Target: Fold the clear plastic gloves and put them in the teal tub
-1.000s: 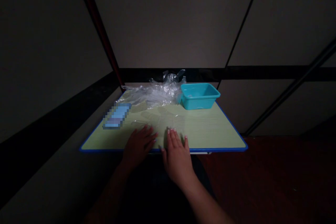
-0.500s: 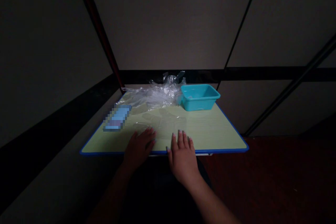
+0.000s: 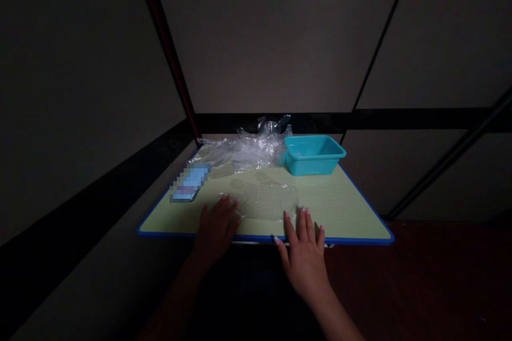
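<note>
Along the left of the bench (image 3: pixel 352 218) lies a phone (image 3: pixel 192 181). The left hand (image 3: pixel 217 224) rests near the front edge, fingers apart. Crumpled plastic (image 3: pixel 254 152) lies beyond clear film (image 3: pixel 268 203) spread between both hands. The right hand (image 3: pixel 304 256), fingers also apart, nears the film's corner; farther back stands a blue tub (image 3: pixel 314 165).

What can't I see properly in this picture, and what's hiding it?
In the head view:
Face of the bluish rectangular slab: blurred into square blocks.
Turquoise rectangular plastic tub: its front wall hides much of the floor.
Crumpled clear plastic heap: shiny folds hide its inside.
Left bare hand: too dim to tell whether it touches the flat clear plastic sheet.
Right bare forearm: cut off by the bottom edge.
</note>
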